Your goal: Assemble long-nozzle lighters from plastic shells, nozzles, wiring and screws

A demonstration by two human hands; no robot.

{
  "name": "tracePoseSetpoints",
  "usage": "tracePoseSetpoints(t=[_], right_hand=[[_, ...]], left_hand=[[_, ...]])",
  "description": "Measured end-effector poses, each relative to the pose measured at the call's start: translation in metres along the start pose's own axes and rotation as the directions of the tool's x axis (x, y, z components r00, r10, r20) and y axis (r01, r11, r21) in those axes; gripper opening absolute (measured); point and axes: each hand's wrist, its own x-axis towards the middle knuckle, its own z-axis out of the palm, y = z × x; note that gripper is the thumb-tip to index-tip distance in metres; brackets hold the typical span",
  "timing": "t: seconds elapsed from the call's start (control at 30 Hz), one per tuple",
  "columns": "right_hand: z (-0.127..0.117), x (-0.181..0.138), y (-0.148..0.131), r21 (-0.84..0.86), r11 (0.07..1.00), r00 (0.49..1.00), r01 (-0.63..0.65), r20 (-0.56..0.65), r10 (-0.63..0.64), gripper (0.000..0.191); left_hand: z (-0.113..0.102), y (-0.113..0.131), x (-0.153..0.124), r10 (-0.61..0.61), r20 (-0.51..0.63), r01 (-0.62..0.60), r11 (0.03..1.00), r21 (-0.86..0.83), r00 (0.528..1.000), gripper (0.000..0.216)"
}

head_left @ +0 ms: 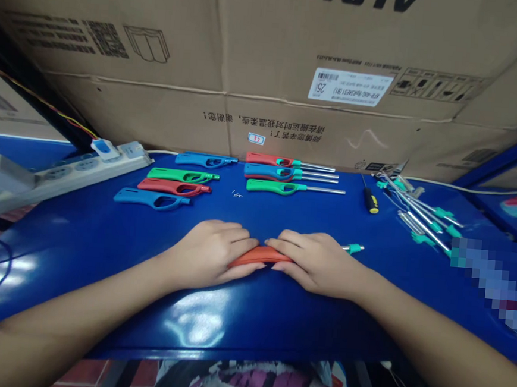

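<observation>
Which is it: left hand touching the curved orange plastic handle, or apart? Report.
Touching. The head view shows the left hand gripping one end of the handle, with no gap.

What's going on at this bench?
A person's left hand and right hand grip an orange-red lighter handle over the blue table. Behind it lie lighters with metal tubes; handles without tubes lie left. A screwdriver and loose metal tubes lie right.

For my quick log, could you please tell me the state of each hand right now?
Left hand: closed, holding one end of the orange handle.
Right hand: closed, holding its other end.
</observation>
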Motion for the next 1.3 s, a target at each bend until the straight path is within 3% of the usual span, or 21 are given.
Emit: tracePoseSetpoints(t=[0.47, 0.73, 0.9, 1.0, 1.13, 1.3], right_hand=[[-0.003, 0.000, -0.001, 0.001, 1.000, 1.000, 0.010, 0.000, -0.010, 0.039], [-0.009, 0.001, -0.002, -0.027, 0.995, 0.995, -0.091, 0.029, 0.092, 0.037], [-0.017, -0.001, 0.013, -0.102, 0.975, 0.973, -0.195, 0.108, 0.206, 0.029], [-0.015, -0.001, 0.017, -0.158, 0.967, 0.974, -0.198, 0.081, 0.213, 0.028], [-0.007, 0.000, 0.011, -0.197, 0.965, 0.984, -0.172, 0.009, 0.177, 0.031], [-0.004, 0.001, 0.003, -0.171, 0.972, 0.987, -0.158, -0.013, 0.159, 0.031]], left_hand=[[0.003, -0.002, 0.002, -0.031, 0.096, 0.044, 0.989, -0.142, 0.995, 0.038], [0.002, -0.012, -0.001, -0.042, 0.149, 0.058, 0.993, -0.107, 0.988, 0.040], [-0.003, -0.029, -0.004, -0.057, 0.140, 0.066, 0.996, -0.061, 0.988, 0.044], [-0.004, -0.032, -0.006, -0.087, 0.137, 0.100, 0.991, -0.089, 0.987, 0.042], [0.000, -0.023, -0.006, -0.143, 0.072, 0.149, 0.985, -0.085, 0.987, 0.036], [0.005, -0.012, -0.004, -0.111, 0.029, 0.113, 0.991, -0.067, 0.993, 0.025]])
